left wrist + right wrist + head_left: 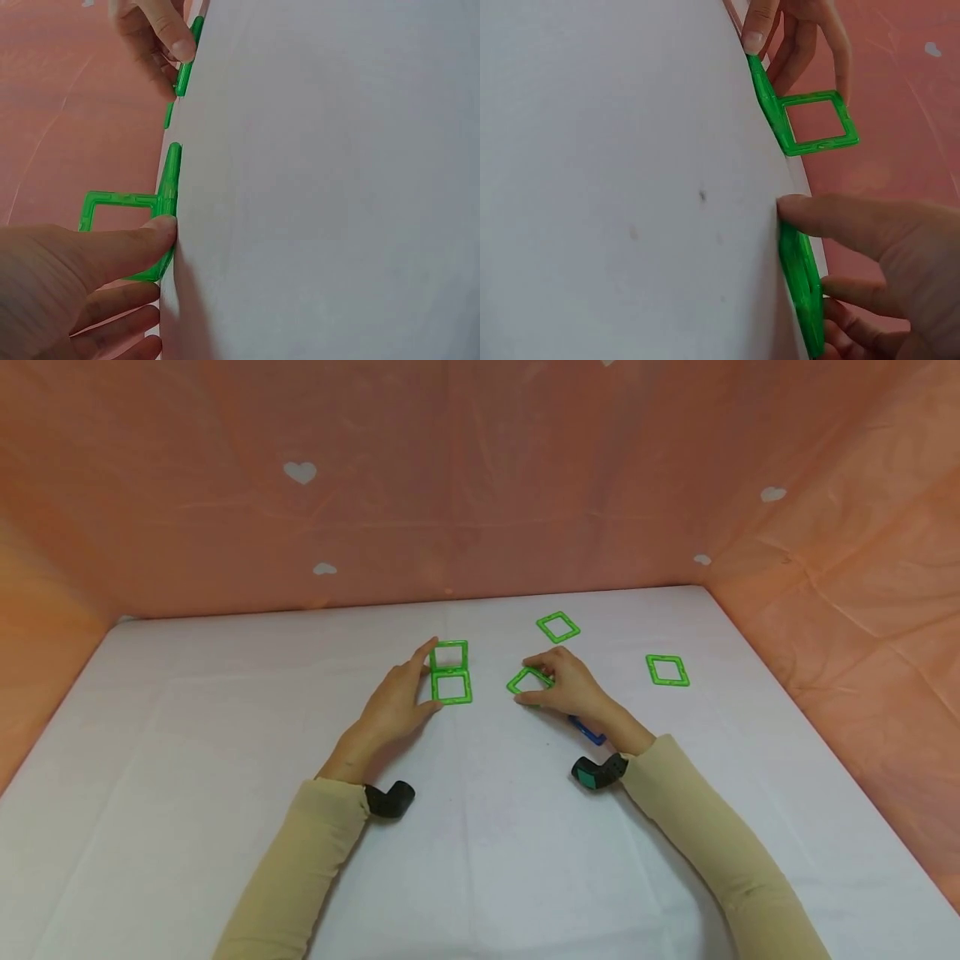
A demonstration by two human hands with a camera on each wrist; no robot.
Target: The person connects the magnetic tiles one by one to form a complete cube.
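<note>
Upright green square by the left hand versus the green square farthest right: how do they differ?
The upright square stands on edge; the far-right square lies flat. The upright square joins a flat green square; the far-right square lies alone. The left hand touches the upright square; neither hand touches the far-right square. Both are green, open-centred frames.

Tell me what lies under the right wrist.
A blue, straight-edged plastic piece shows partly; the right hand and wrist cover the rest, hiding its full shape.
</note>
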